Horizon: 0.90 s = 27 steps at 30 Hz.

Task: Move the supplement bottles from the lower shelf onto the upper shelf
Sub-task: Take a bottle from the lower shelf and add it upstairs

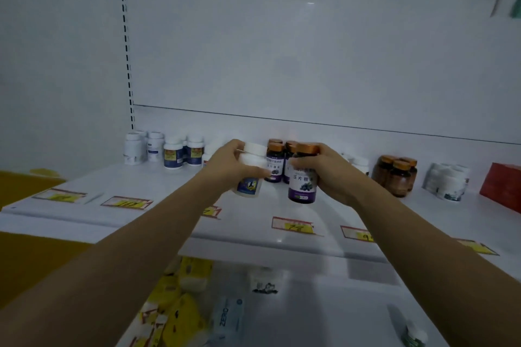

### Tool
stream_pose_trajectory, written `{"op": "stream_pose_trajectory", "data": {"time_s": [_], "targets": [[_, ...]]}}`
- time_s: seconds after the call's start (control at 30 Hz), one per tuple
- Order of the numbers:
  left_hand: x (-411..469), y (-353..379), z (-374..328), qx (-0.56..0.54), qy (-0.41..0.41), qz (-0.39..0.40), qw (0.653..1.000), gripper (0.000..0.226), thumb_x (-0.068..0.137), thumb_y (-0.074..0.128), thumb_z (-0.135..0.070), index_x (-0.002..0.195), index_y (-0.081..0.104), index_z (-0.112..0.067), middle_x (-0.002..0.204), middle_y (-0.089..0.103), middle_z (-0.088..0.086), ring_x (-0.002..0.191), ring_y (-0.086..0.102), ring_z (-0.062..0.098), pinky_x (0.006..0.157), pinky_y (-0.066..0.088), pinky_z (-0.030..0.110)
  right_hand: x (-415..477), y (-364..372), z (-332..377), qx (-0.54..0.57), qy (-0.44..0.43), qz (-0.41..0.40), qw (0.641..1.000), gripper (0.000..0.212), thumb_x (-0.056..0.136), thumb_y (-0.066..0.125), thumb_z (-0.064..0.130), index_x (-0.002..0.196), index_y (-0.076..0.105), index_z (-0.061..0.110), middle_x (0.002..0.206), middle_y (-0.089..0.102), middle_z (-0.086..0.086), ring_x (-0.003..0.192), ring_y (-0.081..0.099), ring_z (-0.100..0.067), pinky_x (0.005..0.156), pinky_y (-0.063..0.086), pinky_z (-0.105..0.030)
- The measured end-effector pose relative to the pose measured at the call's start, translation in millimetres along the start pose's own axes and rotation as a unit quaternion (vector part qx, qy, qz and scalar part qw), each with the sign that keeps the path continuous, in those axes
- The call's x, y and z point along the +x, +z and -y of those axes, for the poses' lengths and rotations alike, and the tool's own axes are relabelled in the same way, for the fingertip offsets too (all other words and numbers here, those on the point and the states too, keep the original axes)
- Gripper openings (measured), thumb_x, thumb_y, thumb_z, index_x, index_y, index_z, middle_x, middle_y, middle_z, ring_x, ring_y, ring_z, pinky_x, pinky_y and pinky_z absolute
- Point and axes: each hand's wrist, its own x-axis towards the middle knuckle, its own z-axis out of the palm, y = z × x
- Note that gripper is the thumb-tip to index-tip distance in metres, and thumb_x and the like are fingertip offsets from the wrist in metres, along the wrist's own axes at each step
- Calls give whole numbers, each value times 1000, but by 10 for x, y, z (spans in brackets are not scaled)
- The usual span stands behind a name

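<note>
Head view | left hand (225, 165) grips white bottle (249, 177) | right hand (334, 175) grips purple bottle (303, 180) | advice: seat both upright on shelf (248, 215) under hands, then release.

The dark bottle (303, 177) in the right hand (329, 175) has white Chinese characters on its purple label, 片 the clearest among them, while the print on the white bottle (249, 175) in the left hand (228, 163) is too blurred to read. Along the front of the upper shelf (253, 222) lie red-edged price tags with handwritten yellow panels: one (127, 203) looks like "10", another (293, 227) perhaps "78", and a third (358, 234) starts with "9". On the lower shelf (324, 304), a pale packet (228, 318) reads "ZERO".
</note>
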Motion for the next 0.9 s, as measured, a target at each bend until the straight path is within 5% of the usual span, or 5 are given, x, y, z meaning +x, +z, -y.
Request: {"op": "stream_pose_trajectory", "data": {"time_s": [0.13,0.33,0.53,0.8,0.9], "targets": [[335,10,115,139,9,-23,990,58,67,85,-19,116,55,-12,111,60,5,101,59,23,79,54,31,350,35,-258,-61,18,-15,998,32,85,65,5,116,57,9,108,65,-10,103,61,-26,86,50,-34],[678,-28,394,228,54,-62,970,63,65,84,-20,117,48,-22,111,59,6,100,58,26,79,54,36,692,142,-427,-157,20,-60,986,48,78,75,14,120,52,14,112,59,-1,103,55,-18,93,45,-34],[916,-65,532,407,94,-97,904,66,66,83,-30,120,49,-13,116,50,12,102,54,30,81,49,40,878,239,-463,-277,-8,-106,955,46,78,75,17,117,53,11,117,61,-7,106,58,-20,83,44,-28],[1097,-140,689,585,137,-120,790,58,73,72,-47,118,54,-15,118,57,5,113,43,26,89,34,34,1023,307,-479,-339,-25,-145,929,61,80,74,15,131,41,13,130,52,-7,117,54,-24,93,46,-31],[1135,-171,707,592,126,-123,786,56,73,71,-49,113,56,-14,114,60,4,113,41,26,87,32,34,1077,290,-505,-364,-18,-140,921,65,80,74,17,134,38,12,132,50,-8,119,53,-26,96,46,-34]]}}
